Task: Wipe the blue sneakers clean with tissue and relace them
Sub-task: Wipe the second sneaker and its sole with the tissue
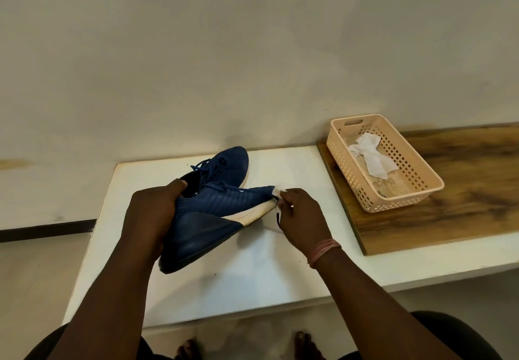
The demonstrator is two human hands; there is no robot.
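White table (224, 284) against bare wall (224, 51); wooden board (463, 205) alongside.

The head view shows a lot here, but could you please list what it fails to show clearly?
- Tissue: mostly hidden inside the right hand; head view.
- Held sneaker: its heel and opening are covered by the left hand.
- Second sneaker: its rear part sits behind the held one.
- Basket: items under the crumpled tissue are too blurred to identify.

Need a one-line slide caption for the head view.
Left hand holds a blue sneaker while right hand wipes its toe with tissue.
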